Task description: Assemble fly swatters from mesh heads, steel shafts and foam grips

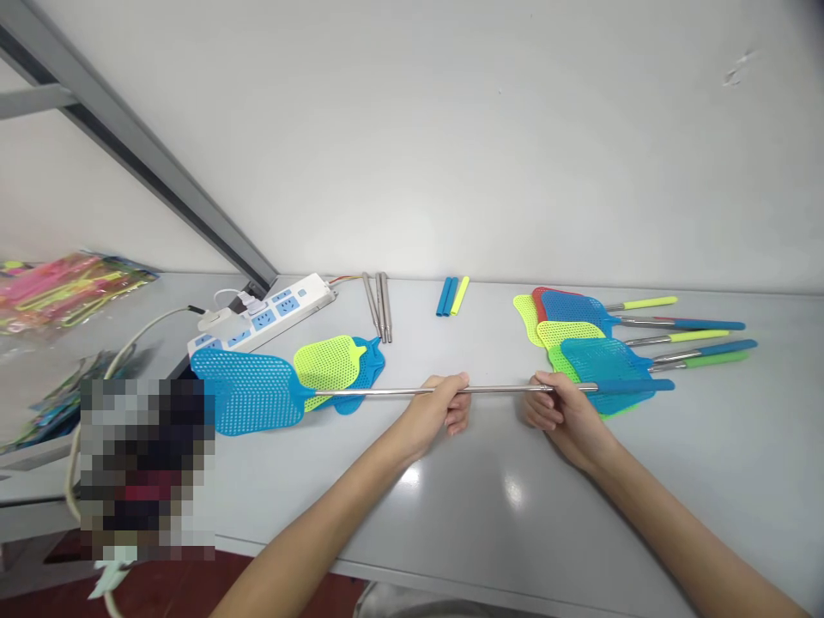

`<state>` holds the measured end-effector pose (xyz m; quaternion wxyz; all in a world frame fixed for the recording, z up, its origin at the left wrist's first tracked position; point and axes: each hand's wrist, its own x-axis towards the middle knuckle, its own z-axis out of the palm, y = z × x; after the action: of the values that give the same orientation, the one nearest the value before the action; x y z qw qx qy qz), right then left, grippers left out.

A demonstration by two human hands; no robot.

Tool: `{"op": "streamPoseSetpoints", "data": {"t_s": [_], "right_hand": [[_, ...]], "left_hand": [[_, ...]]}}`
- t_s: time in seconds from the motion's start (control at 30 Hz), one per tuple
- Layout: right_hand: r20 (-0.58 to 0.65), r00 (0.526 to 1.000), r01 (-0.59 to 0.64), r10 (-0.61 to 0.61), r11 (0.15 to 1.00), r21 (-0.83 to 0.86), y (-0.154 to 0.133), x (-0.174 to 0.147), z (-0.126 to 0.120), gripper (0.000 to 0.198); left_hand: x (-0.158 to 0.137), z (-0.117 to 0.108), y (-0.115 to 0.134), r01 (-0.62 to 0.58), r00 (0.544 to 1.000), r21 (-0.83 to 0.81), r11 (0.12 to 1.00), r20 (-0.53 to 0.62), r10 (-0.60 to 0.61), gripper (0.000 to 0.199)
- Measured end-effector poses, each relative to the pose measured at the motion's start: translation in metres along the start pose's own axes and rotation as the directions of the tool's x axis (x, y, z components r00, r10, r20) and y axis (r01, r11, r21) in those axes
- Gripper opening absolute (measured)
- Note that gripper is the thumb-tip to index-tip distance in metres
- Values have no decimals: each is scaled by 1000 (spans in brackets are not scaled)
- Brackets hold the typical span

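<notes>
A blue fly swatter [254, 393] with a long metal rod and a blue handle stretches level across the picture, above the table. My left hand [444, 405] pinches the rod near its middle. Closer to the handle, my right hand [554, 408] grips the same rod. Behind the swatter's head end lie loose yellow-green [327, 367] and blue [368, 369] swatter heads. On the right, a pile of swatters [608, 360] in blue, yellow, green and red lies with handles pointing right; the held swatter's handle passes over it.
Several metal rods [381, 307] and three grip sleeves [452, 296] lie along the wall. A white power strip [274, 316] with plugs sits at the left, its pale cable [145, 330] hanging past the table edge. Bagged goods [70, 287] lie beyond a grey frame post [154, 159]. One area is pixelated.
</notes>
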<state>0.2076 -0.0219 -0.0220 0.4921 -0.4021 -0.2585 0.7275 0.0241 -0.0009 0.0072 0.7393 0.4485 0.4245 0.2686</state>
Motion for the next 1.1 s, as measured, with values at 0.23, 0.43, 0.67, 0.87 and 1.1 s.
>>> {"op": "streamPoseSetpoints", "data": {"t_s": [0.23, 0.43, 0.67, 0.87, 1.1], "right_hand": [[-25, 999, -39, 41, 998, 54, -3, 0, -3, 37], [-65, 998, 1, -1, 1000, -1, -11, 1, -6, 36], [-76, 997, 11, -15, 999, -51, -14, 1, -8, 37], [-102, 995, 9, -18, 996, -92, -17, 0, -9, 37], [-106, 994, 22, -36, 992, -128, -21, -2, -8, 37]], "left_hand": [[-6, 0, 6, 84, 996, -100, 991, 18, -82, 35], [-9, -9, 11, 114, 993, -126, 986, 5, -114, 36], [-11, -10, 15, 130, 991, -80, 988, -5, -131, 37], [-11, -11, 15, 120, 993, -72, 990, 8, -120, 37], [-12, -15, 18, 125, 992, -99, 987, -8, -126, 37]]}}
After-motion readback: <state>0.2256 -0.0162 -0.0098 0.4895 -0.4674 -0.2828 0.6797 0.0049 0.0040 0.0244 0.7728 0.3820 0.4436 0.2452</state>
